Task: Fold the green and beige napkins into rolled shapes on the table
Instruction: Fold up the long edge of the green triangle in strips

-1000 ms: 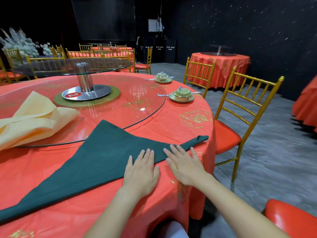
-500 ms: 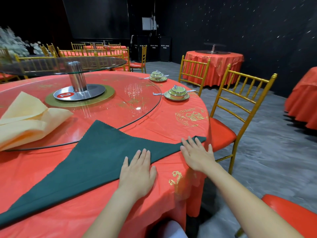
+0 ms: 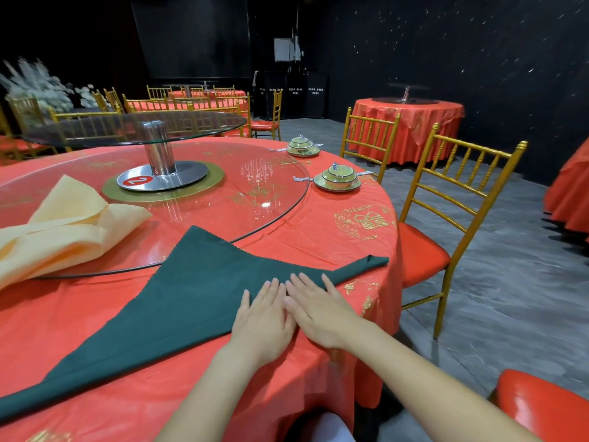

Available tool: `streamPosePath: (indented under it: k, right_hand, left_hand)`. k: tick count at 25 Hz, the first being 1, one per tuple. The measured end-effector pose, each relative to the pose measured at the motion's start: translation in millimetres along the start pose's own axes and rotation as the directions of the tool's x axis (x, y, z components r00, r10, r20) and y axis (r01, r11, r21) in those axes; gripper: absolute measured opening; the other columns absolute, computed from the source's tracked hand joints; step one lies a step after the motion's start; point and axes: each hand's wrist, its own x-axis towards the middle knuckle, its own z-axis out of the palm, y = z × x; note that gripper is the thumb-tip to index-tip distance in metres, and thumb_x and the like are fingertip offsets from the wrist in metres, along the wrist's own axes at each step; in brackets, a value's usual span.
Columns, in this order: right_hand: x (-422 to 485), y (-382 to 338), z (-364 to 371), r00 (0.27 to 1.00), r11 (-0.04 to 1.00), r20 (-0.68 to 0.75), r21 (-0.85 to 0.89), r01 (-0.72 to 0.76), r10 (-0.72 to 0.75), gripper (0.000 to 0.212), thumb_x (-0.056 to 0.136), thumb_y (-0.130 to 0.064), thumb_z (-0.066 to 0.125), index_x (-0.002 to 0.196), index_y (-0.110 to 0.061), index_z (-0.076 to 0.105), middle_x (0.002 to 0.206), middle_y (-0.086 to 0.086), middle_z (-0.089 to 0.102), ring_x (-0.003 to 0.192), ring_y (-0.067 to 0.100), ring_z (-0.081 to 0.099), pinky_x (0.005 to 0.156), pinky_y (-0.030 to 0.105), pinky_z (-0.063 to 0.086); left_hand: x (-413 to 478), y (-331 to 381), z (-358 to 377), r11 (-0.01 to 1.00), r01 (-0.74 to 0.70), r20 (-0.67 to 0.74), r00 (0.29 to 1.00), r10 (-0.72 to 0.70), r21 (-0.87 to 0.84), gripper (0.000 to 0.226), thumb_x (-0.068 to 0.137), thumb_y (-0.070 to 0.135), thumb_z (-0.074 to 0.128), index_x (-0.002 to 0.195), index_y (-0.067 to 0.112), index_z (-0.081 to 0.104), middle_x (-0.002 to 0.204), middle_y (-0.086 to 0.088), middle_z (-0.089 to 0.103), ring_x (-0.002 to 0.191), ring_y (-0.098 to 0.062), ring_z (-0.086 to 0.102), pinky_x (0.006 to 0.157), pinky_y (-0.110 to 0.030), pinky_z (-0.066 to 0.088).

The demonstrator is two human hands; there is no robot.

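The green napkin (image 3: 191, 291) lies folded into a flat triangle on the red tablecloth (image 3: 79, 317), its long edge toward me and one corner over the glass turntable's rim. My left hand (image 3: 263, 320) and my right hand (image 3: 318, 311) rest side by side, palms down and fingers extended, on the napkin's near edge toward its right end. Neither hand grips anything. The beige napkin (image 3: 60, 228) lies loosely bunched on the glass turntable (image 3: 255, 193) at the left.
A raised glass tier on a metal post (image 3: 157, 151) stands at the turntable's middle. Two lidded bowl sets (image 3: 338, 178) sit at the far right of the table. Gold chairs with red seats (image 3: 446, 224) stand to the right, and other red tables stand behind.
My right hand slid out toward the napkin's right tip, then came back left to lie beside my left hand. The left hand stayed almost in place on the napkin.
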Motion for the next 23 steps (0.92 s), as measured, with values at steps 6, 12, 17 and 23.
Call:
streamPosePath:
  k: [6, 12, 17, 23]
  right_hand:
    - [-4, 3, 6, 0.999, 1.0, 0.018, -0.013, -0.026, 0.026, 0.062, 0.097, -0.049, 0.005, 0.151, -0.018, 0.004, 0.158, -0.005, -0.003, 0.144, 0.005, -0.01, 0.117, 0.038, -0.012]
    - [-3, -2, 2, 0.999, 0.995, 0.012, -0.095, -0.041, 0.043, 0.061, 0.098, -0.049, 0.006, 0.151, -0.019, 0.002, 0.158, -0.006, -0.004, 0.144, 0.005, -0.01, 0.117, 0.038, -0.011]
    - [9, -56, 5, 0.986, 0.979, -0.048, -0.138, 0.149, -0.157, 0.103, 0.067, -0.07, -0.024, 0.15, -0.022, 0.01, 0.159, -0.005, 0.002, 0.145, 0.009, -0.004, 0.116, 0.038, -0.007]
    - [48, -90, 9, 0.99, 0.988, -0.036, -0.079, 0.132, -0.136, 0.055, 0.101, -0.042, 0.013, 0.15, -0.019, 0.012, 0.159, -0.002, 0.003, 0.145, 0.011, -0.002, 0.118, 0.037, -0.002]
  left_hand:
    - [-62, -42, -4, 0.98, 0.16, -0.143, 0.98, -0.142, 0.122, 0.095, 0.078, 0.068, -0.011, 0.147, 0.015, 0.027, 0.155, 0.0, 0.023, 0.143, -0.024, 0.019, 0.111, -0.061, 0.012]
    - [-99, -84, -19, 0.928, 0.356, -0.024, 0.934, -0.356, 0.109, 0.097, 0.057, 0.072, -0.019, 0.147, 0.038, -0.006, 0.158, 0.008, -0.007, 0.145, -0.028, -0.01, 0.109, -0.062, -0.003]
    - [-101, -84, -17, 0.923, 0.364, 0.023, 0.929, -0.37, 0.121, 0.064, 0.091, 0.065, 0.012, 0.147, 0.04, -0.005, 0.158, 0.008, -0.007, 0.145, -0.028, -0.01, 0.11, -0.063, -0.006]
    - [-101, -83, -16, 0.929, 0.355, 0.004, 0.934, -0.358, 0.107, 0.06, 0.094, 0.06, 0.015, 0.148, 0.039, -0.003, 0.158, 0.008, -0.005, 0.145, -0.027, -0.008, 0.111, -0.061, -0.003]
